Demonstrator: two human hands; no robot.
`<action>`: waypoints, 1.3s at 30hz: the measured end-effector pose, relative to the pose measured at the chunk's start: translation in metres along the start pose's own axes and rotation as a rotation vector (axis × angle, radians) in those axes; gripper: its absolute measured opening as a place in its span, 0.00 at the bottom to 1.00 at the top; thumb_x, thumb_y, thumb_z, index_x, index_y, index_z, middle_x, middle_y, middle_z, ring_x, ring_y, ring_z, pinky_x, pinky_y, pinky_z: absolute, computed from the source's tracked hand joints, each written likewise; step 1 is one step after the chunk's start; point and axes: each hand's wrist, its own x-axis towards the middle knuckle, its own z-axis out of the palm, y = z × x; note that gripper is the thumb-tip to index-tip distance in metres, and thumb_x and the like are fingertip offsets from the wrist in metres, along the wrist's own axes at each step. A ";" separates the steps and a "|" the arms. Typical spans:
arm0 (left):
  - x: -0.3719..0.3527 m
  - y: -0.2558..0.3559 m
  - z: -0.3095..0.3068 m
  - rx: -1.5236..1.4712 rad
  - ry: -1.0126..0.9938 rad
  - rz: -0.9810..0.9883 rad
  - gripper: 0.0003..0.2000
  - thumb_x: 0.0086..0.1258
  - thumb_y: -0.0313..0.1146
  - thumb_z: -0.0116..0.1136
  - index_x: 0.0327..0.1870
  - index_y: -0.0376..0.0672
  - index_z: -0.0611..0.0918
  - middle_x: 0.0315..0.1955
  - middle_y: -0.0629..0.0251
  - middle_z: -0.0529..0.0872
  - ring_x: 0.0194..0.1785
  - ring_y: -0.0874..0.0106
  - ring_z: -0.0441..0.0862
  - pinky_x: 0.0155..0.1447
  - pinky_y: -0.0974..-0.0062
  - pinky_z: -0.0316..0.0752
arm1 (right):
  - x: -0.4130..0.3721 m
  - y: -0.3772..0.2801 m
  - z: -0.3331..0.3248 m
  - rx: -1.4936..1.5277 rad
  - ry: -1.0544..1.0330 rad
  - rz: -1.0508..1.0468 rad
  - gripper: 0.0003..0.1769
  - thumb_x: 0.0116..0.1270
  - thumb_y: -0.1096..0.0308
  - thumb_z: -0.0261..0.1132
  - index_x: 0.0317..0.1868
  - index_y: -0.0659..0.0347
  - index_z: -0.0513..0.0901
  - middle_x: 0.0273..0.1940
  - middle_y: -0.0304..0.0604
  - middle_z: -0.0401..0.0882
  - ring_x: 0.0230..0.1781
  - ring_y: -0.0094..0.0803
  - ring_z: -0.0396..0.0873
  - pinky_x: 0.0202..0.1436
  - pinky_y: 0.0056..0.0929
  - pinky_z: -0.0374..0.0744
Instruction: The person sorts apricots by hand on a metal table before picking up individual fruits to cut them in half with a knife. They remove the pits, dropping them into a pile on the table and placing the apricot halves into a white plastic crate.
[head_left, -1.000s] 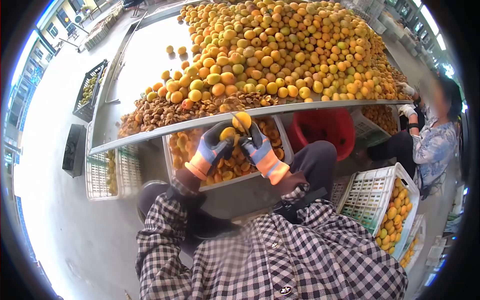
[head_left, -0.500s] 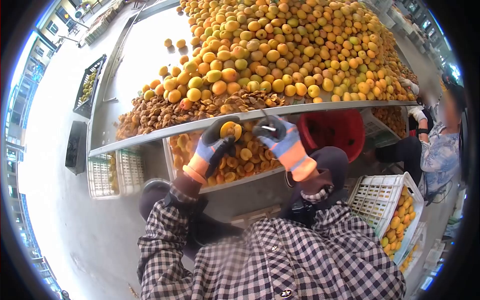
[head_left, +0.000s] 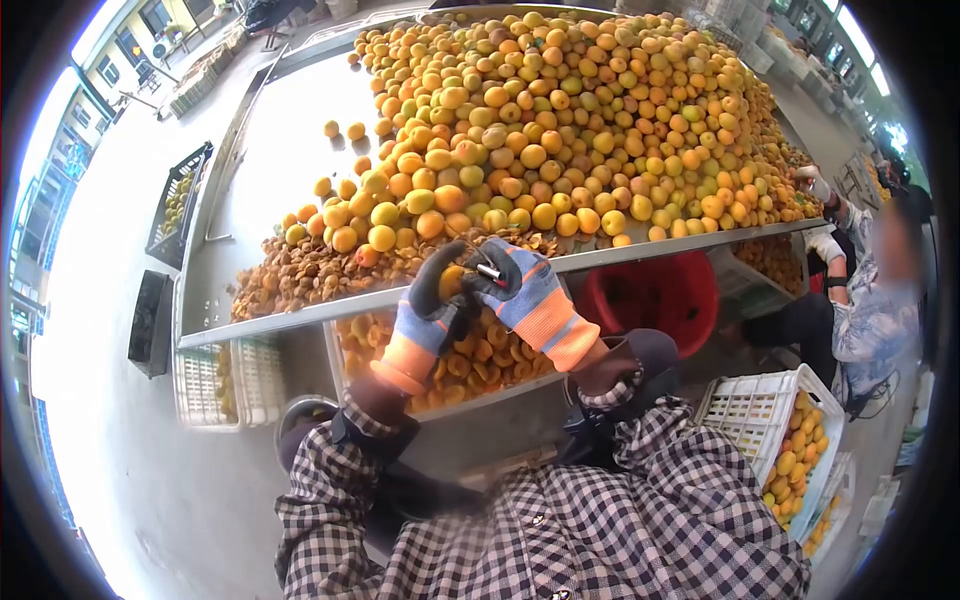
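We see the broad metal tabletop first, its front edge slanting across just beyond our hands. A great heap of yellow-orange fruit covers most of it, with a few loose pieces near the bare left part. Beyond the right end, we have a co-worker in a patterned top, one gloved hand at the heap's edge.

Under the front edge, below our hands, we see a crate of halved fruit. At our right a white crate stands tilted, whole fruit showing in its open side. Another white crate sits under the left end, and a red tub is beneath the edge, to the right of our hands. Along the near edge of the tabletop, in front of the heap, lies a band of brown pieces.

Both our hands wear gloves with dark fingers and orange cuffs, and they meet close together before the edge. Our left hand is closed around one fruit, thumb and fingers wrapping it so that only part of its yellow surface shows. Our right hand is clenched on a small tool, its pale, shiny end poking out between the fingers, just beside the held fruit. We cannot tell whether the tool touches it.
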 end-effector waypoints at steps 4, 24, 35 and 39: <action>-0.002 0.003 -0.006 0.217 0.086 0.103 0.23 0.58 0.18 0.55 0.59 0.36 0.75 0.50 0.61 0.81 0.51 0.76 0.78 0.56 0.78 0.74 | 0.002 0.002 0.012 0.059 0.047 -0.042 0.10 0.60 0.70 0.68 0.40 0.61 0.77 0.34 0.51 0.80 0.37 0.52 0.79 0.39 0.38 0.77; -0.009 0.019 0.009 -0.365 -0.111 -0.384 0.16 0.64 0.24 0.59 0.53 0.41 0.76 0.35 0.64 0.82 0.29 0.79 0.80 0.27 0.83 0.73 | 0.028 -0.011 0.011 0.964 0.510 -0.150 0.13 0.73 0.64 0.60 0.46 0.68 0.74 0.27 0.50 0.77 0.10 0.25 0.67 0.11 0.23 0.68; -0.007 0.004 0.020 -0.136 -0.013 -0.239 0.16 0.65 0.30 0.61 0.53 0.43 0.75 0.31 0.75 0.78 0.30 0.86 0.71 0.31 0.87 0.67 | 0.029 0.005 0.032 0.771 0.616 -0.258 0.15 0.70 0.62 0.64 0.47 0.65 0.74 0.25 0.50 0.78 0.10 0.23 0.66 0.11 0.19 0.63; -0.008 -0.010 0.020 -0.109 0.040 -0.229 0.16 0.64 0.29 0.61 0.52 0.41 0.76 0.33 0.74 0.78 0.32 0.85 0.72 0.33 0.86 0.69 | 0.034 0.000 0.028 1.047 0.633 0.011 0.14 0.68 0.62 0.65 0.43 0.64 0.74 0.25 0.40 0.77 0.18 0.22 0.71 0.19 0.19 0.70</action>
